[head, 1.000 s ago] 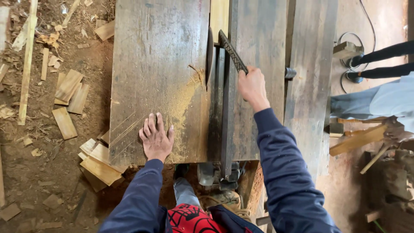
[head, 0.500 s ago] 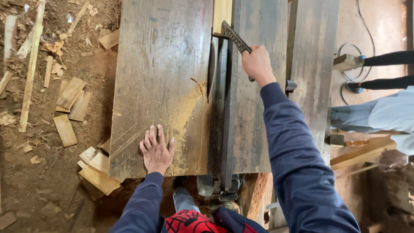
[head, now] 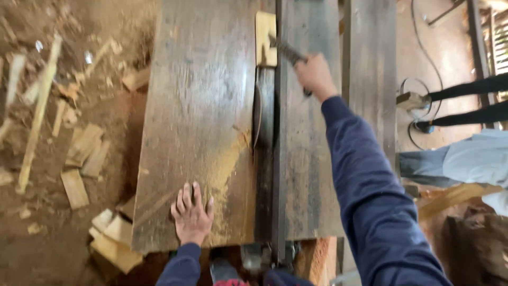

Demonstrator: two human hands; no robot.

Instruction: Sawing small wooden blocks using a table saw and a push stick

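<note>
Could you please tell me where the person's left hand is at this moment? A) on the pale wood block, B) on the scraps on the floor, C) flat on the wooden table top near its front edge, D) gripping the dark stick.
C: the left hand lies palm down with fingers spread on the table top near its front edge, while the right hand grips the dark stick.

Grey-brown saw table (head: 201,106), yellow sawdust (head: 230,164) (navy sleeves (head: 365,190))
</note>
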